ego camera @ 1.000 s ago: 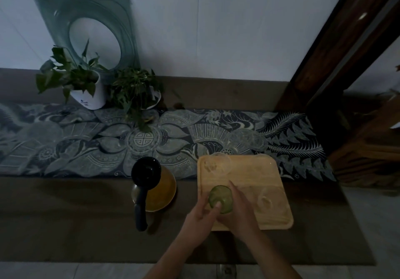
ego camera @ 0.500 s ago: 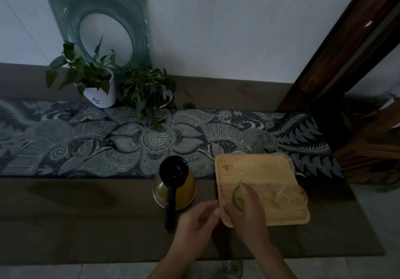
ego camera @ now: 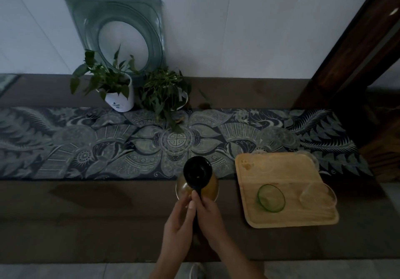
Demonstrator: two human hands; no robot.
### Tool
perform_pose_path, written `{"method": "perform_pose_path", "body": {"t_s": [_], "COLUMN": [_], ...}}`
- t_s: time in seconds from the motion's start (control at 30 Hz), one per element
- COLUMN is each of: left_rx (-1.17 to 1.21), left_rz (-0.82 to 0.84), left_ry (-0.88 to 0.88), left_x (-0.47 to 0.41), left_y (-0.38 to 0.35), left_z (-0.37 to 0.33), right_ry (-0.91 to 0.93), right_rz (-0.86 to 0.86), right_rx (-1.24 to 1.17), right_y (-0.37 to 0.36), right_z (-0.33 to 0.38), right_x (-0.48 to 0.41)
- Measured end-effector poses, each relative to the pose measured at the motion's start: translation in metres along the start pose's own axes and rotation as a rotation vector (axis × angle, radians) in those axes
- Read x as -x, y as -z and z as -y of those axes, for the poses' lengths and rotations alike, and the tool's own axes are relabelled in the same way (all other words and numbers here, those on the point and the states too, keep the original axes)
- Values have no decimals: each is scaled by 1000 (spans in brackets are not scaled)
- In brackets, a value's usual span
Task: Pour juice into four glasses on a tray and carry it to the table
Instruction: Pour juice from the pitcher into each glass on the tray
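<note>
A glass jug of amber juice [ego camera: 208, 189] with a black lid and black handle stands on the brown counter. My left hand [ego camera: 178, 224] and my right hand [ego camera: 208, 215] both close around the jug's handle, which they mostly hide. To the right lies a wooden tray [ego camera: 279, 170]. On its near side stand a green-rimmed glass [ego camera: 270, 197] and a clear glass [ego camera: 317, 195]. Two more clear glasses sit faintly at the far side, one at the left [ego camera: 265, 166], one at the right corner [ego camera: 308, 158].
A patterned blue runner [ego camera: 108, 144] crosses the counter behind the jug. Two potted plants, one in a white pot [ego camera: 119, 99] and a bushier one [ego camera: 164, 96], stand by the wall before a green glass plate [ego camera: 121, 34]. A dark wooden frame [ego camera: 355, 47] rises at the right.
Both hands left the green glass on the tray and moved left onto the jug's handle. The camera view shifted left, so the tray now sits further right.
</note>
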State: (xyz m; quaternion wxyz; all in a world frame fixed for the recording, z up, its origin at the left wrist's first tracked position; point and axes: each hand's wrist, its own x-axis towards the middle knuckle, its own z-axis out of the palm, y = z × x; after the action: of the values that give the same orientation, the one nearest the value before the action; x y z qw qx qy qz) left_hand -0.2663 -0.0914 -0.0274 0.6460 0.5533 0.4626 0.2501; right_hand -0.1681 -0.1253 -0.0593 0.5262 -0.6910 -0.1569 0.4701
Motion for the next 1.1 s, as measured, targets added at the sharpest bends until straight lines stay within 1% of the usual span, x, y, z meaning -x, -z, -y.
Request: {"method": "perform_pose_path", "body": {"t_s": [0.1, 0.2, 0.33, 0.47, 0.67, 0.8, 0.87, 1.0, 1.1], "left_rx": [5, 26, 28, -11, -52, -61, -50, -20, -32], "left_rz": [-32, -84, -123, -150, -162, -182, -209, -255, -255], "left_ry": [0, -5, -7, 44, 116, 82, 70, 38, 0], "left_x": [3, 5, 7, 7, 14, 20, 21, 16, 8], "left_y": [3, 12, 25, 37, 51, 59, 64, 73, 70], "left_z": [1, 6, 15, 27, 39, 34, 32, 21, 13], "right_ry": [-33, -34, 17, 85, 132, 157, 157, 173, 141], "right_rz": [-29, -30, -99, -177, -173, -311, -345, -280, -228], "right_rx": [-94, -111, -40, 20, 81, 104, 127, 130, 144], "right_y": [-7, -13, -10, 2, -1, 5, 16, 39, 65], "right_z": [-2, -6, -13, -25, -31, -24, -21, -9, 2], "right_x": [0, 2, 2, 7, 5, 1, 4, 41, 78]}}
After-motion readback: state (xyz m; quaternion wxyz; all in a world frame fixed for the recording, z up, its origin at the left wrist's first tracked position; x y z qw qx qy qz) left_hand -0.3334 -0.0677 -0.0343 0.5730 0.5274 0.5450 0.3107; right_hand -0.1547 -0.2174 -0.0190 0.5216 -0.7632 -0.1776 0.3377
